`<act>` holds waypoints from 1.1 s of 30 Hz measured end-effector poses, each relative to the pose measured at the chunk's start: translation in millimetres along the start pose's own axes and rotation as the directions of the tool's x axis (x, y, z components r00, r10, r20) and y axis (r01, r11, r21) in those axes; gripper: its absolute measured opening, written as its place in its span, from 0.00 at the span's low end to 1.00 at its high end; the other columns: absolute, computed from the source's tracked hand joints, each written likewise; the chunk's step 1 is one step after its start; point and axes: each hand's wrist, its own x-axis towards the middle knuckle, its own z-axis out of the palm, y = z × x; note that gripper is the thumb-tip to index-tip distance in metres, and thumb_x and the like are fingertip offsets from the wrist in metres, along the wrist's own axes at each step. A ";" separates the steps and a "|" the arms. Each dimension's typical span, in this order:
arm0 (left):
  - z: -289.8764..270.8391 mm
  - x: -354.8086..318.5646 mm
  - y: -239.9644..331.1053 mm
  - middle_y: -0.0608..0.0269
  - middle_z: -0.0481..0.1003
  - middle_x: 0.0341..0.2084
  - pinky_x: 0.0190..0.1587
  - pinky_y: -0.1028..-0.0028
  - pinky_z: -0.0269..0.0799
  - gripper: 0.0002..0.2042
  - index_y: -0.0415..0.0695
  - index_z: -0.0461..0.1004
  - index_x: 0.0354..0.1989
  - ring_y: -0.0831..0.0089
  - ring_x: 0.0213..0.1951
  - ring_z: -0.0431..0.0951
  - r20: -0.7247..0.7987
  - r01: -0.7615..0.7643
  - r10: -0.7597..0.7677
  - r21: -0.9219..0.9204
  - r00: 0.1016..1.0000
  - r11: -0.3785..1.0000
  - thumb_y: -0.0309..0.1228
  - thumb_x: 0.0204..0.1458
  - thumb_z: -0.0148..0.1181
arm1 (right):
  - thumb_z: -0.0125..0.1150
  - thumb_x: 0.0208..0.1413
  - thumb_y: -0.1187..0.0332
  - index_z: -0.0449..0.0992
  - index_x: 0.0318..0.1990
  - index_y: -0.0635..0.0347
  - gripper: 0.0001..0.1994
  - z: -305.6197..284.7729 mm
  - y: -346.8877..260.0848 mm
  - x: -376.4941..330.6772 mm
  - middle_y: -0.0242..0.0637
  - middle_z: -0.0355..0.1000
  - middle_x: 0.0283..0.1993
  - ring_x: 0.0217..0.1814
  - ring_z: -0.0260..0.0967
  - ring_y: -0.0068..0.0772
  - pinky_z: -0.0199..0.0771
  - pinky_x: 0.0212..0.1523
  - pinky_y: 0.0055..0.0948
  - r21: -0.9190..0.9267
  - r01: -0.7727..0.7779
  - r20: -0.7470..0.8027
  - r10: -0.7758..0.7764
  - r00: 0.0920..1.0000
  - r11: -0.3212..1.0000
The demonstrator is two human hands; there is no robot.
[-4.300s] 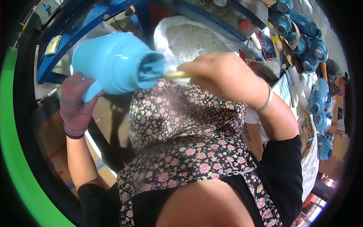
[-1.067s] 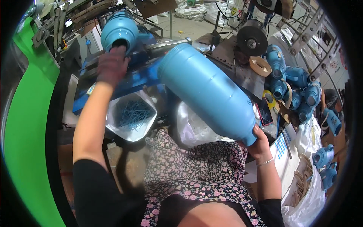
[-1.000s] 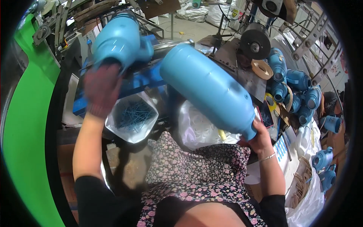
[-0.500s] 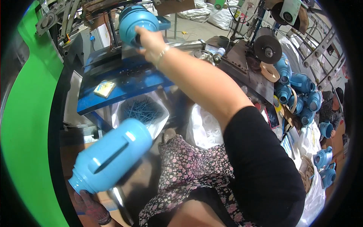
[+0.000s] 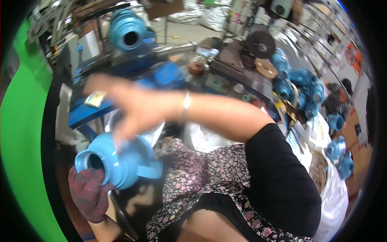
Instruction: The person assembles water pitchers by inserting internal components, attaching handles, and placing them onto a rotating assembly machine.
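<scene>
My left hand [image 5: 89, 193], in a dark red-grey knitted glove, grips the neck rim of a light blue plastic flask body with a handle [image 5: 129, 165]. The flask body is tilted, its open mouth toward the lower left and its handle toward my lap. My bare right hand [image 5: 137, 107], smeared by motion, reaches across just above it with thumb and fingers apart and nothing in them. Whether the thumb touches the flask body I cannot tell. A second blue flask body [image 5: 127, 30] sits at the machine at the far left, its dark mouth facing me.
A yellow-white pad [image 5: 95, 99] lies on the blue workbench [image 5: 80, 115]. White bags [image 5: 201, 137] hang below it. To the right are a dark grinding wheel [image 5: 261, 42], a tape roll [image 5: 266, 68] and several piled blue flask bodies [image 5: 302, 76]. Another person [image 5: 336, 99] sits at far right.
My right hand has left the flask body at the machine and come down and nearer. The flask body in my left hand has turned, so its mouth now shows. The view has shifted slightly.
</scene>
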 end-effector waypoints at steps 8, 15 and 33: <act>57.2 84.9 52.4 0.37 0.65 0.54 0.55 0.57 0.64 0.23 0.35 0.63 0.57 0.51 0.51 0.71 -0.603 -0.488 0.165 -0.422 0.780 0.764 0.39 0.58 0.46 | 0.74 0.35 0.61 0.59 0.62 0.56 0.43 -106.8 -106.3 -176.7 0.42 0.64 0.53 0.54 0.66 0.38 0.70 0.53 0.38 0.363 -0.548 -0.652 0.625 0.429 0.754; 149.7 28.1 79.3 0.56 0.70 0.48 0.53 0.67 0.66 0.18 0.38 0.67 0.54 0.66 0.48 0.71 -0.007 0.244 -0.466 -0.845 0.885 0.476 0.29 0.54 0.50 | 0.64 0.44 0.64 0.60 0.60 0.52 0.33 -121.4 -199.4 -433.6 0.38 0.65 0.54 0.56 0.65 0.38 0.74 0.50 0.49 0.928 -0.203 -0.351 0.917 -0.189 0.313; 273.7 25.0 140.6 0.52 0.74 0.39 0.51 0.61 0.67 0.16 0.39 0.74 0.41 0.54 0.46 0.73 0.252 0.019 0.088 -0.394 0.964 0.919 0.26 0.42 0.66 | 0.57 0.59 0.55 0.62 0.55 0.58 0.23 -144.5 -77.5 -268.8 0.43 0.68 0.49 0.48 0.69 0.44 0.71 0.51 0.40 0.887 0.353 -0.326 0.945 0.020 0.298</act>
